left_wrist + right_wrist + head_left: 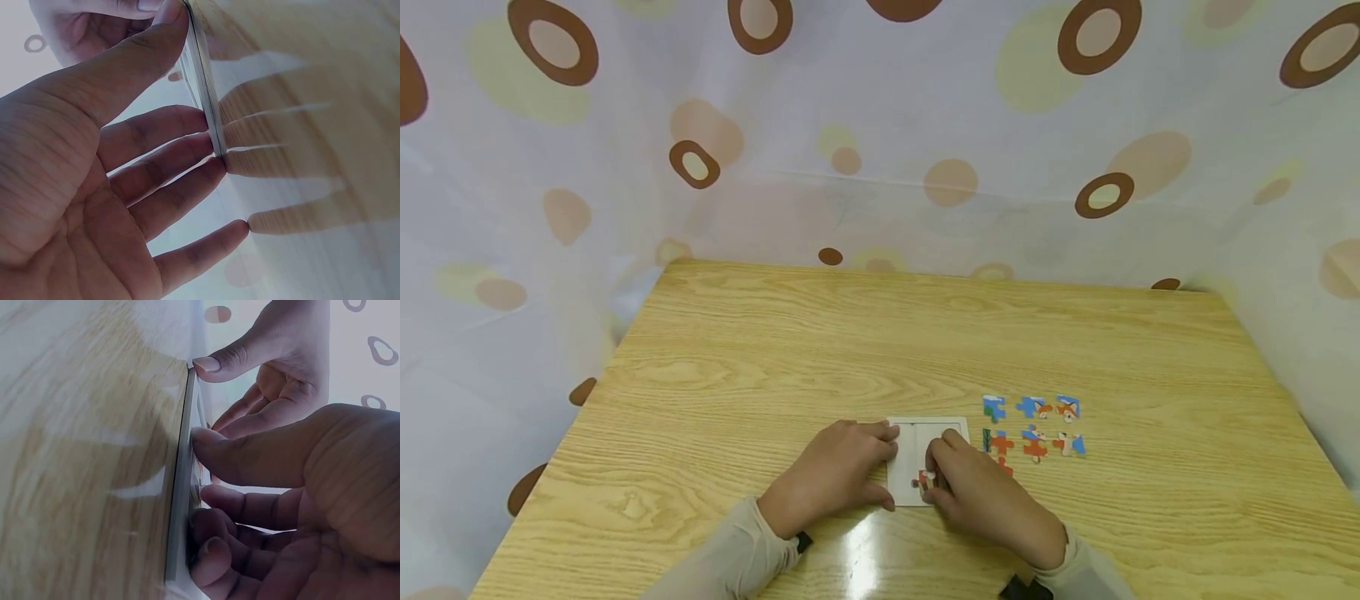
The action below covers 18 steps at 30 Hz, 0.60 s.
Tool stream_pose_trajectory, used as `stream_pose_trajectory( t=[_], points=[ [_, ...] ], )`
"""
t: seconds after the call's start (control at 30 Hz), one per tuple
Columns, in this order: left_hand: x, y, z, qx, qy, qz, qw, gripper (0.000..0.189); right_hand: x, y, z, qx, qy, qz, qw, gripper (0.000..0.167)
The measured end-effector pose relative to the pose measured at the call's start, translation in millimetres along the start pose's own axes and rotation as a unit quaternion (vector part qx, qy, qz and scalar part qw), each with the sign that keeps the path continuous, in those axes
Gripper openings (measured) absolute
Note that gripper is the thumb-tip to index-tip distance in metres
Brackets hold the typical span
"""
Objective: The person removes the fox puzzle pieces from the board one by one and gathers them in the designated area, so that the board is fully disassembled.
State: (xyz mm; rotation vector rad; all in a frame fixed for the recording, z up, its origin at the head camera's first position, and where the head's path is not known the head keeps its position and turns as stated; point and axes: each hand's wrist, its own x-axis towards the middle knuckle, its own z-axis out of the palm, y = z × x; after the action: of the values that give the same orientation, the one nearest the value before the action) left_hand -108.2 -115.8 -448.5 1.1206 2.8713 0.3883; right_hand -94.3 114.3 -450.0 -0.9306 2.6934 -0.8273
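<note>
A white puzzle tray (904, 493) lies flat on the table in the head view. My left hand (838, 462) rests against its left side, thumb at the near corner and fairly straight fingers along the edge; the left wrist view shows those fingertips at the tray's side. Over the tray's right part, my right hand (981, 487) has curled fingers and pinches a red and brown puzzle piece (922, 481) low over the tray floor. That hand hides part of the piece and the tray's right side. In the right wrist view, the thumb (234, 453) is at the tray's near rim.
Several loose jigsaw pieces lie right of the tray in rough rows, among them a blue and green piece (993, 407), a fox-face piece (1067, 407) and a red-orange piece (1034, 443). Another red piece (1004, 468) is partly covered by my right hand. A patterned cloth (880, 192) hangs behind the wooden table (737, 350).
</note>
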Motion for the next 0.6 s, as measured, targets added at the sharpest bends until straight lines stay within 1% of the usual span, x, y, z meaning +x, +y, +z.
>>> stream_pose_trajectory(
  t=[0.17, 0.4, 0.6],
  points=[
    [-0.3, -0.4, 0.5, 0.001, 0.008, 0.005, 1.0000, 0.050, 0.0, 0.2, 0.6, -0.005, 0.005, 0.000, 1.0000, 0.026],
    [0.1, -1.1, 0.9, 0.001, 0.012, 0.006, 0.9999, 0.051, -0.1, 0.5, 0.7, 0.015, 0.000, 0.005, 0.9999, 0.027],
    [-0.2, -1.4, 1.6, -0.009, 0.011, 0.002, 0.9999, 0.050, -0.2, 1.3, 0.7, 0.033, -0.005, -0.005, 0.9994, 0.024]
  ],
)
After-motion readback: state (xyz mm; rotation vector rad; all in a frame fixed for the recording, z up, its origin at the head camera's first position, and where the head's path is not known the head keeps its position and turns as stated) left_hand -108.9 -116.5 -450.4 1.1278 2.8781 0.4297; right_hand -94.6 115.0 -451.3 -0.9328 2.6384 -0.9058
